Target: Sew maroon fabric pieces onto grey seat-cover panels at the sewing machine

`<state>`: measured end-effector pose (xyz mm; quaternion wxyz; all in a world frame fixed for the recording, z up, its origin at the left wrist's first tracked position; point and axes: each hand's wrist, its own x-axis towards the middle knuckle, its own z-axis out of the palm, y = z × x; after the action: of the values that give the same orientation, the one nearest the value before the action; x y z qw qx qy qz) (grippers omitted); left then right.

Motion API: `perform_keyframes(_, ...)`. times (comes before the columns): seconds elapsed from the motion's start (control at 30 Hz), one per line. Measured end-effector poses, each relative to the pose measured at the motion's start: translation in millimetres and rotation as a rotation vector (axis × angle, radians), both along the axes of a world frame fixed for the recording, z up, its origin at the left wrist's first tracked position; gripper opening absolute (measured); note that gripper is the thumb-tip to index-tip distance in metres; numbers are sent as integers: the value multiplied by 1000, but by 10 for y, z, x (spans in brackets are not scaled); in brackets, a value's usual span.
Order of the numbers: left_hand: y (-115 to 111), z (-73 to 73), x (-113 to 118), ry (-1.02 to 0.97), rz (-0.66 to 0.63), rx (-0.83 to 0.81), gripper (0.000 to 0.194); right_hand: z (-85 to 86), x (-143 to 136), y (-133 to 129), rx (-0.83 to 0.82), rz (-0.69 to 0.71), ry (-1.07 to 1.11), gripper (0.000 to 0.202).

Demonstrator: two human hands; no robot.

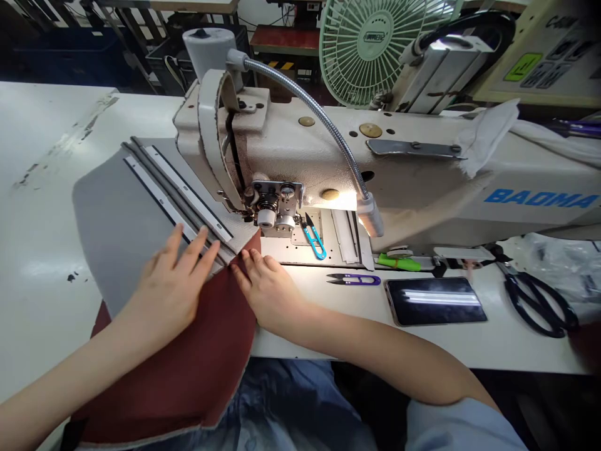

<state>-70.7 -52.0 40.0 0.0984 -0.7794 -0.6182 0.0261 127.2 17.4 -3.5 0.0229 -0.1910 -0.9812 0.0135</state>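
A grey panel (113,219) with two white strips (188,191) and dark ridges between them lies on the table, its right corner beside the sewing head. Below it, a dark red panel (188,369) hangs over the table's front edge. My left hand (176,288) rests on the grey panel with its fingers spread, the fingertips on the lower strip and ridges. Close to the needle area, my right hand (270,291) presses its fingertips on the red edge where the two panels meet; its fingers are bent and close together. The needle itself is hidden behind the sewing head (270,210).
The sewing machine (422,181) spans the back, with a lit lamp (370,216). Blue snips (315,241) lie on its bed. Purple snips (357,279), a phone (436,302) and black scissors (539,304) lie at the right. A green fan (375,44) stands behind.
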Motion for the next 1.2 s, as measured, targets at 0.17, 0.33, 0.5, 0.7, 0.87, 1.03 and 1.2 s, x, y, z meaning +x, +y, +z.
perform_keyframes(0.17,-39,101,-214,-58,-79,-54,52,55,12,-101,-112,164,20,66)
perform_keyframes(0.33,361,152,20,-127,-80,-342,60,39,79,-170,-239,216,41,63)
perform_keyframes(0.5,581,89,146,-136,-8,-453,49,-69,2,-157,-238,161,84,55)
perform_keyframes(0.7,742,40,222,-134,33,-467,43,-90,-109,-9,-255,119,91,57)
perform_keyframes(0.87,793,20,178,-168,15,-427,41,43,-37,-57,-345,155,47,74)
perform_keyframes(1.03,772,-58,176,-163,27,-381,42,33,18,-302,-395,284,1,71)
perform_keyframes(1.2,803,-137,203,-92,45,-327,44,-97,-36,-298,-315,250,67,67)
